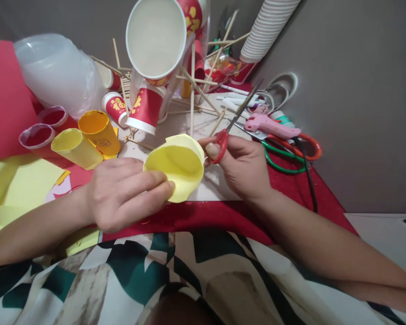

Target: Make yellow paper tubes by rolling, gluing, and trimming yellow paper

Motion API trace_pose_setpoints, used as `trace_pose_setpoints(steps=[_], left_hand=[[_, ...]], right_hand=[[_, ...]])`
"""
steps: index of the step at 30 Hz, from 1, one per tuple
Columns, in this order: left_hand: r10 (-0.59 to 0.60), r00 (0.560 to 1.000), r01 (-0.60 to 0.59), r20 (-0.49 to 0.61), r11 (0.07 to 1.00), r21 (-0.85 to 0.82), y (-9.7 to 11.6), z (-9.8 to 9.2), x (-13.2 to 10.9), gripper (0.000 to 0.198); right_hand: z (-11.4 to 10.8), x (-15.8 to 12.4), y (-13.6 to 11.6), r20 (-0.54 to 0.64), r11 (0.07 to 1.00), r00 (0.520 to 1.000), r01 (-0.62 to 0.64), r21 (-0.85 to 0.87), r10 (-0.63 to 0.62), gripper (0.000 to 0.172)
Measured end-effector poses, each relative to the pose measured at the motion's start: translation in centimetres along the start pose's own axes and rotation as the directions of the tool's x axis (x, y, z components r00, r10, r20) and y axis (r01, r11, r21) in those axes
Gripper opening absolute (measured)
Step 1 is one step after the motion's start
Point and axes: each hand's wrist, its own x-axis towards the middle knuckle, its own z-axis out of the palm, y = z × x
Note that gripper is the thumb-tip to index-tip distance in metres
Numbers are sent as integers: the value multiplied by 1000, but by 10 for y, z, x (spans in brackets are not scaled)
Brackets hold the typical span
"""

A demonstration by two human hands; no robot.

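A yellow paper cup shape (pixel 176 164) is gripped at its near rim by my left hand (pixel 130 192), thumb inside its opening and fingers around the outside. Its open end faces me, and a paper flap sticks up at the far rim. My right hand (pixel 242 164) holds red-handled scissors (pixel 220 146) by the handle, with the blades pointing up and away to the right. The fingertips of that hand are close to the right edge of the yellow paper; whether they touch it is unclear.
Paper tubes in yellow (pixel 83 151), orange (pixel 103 135) and red stand at left beside paper sheets (pixel 20 185). Beyond my hands are paper cups (pixel 147 108) and wooden sticks (pixel 192 99). A pink glue gun (pixel 270 126) and green-handled scissors (pixel 286 168) lie at right.
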Motion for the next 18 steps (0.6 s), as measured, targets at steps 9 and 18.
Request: trace_pose_setpoints(steps=[9,18], left_hand=[[282,957,-276,-72,958,79,-6,11,3,15],[49,991,-57,-127,997,-57,16,11,1,22]], right_hand=[[0,1,5,131,983,981,-154,102,140,29],[2,2,3,170,976,971,-190,110,170,36]])
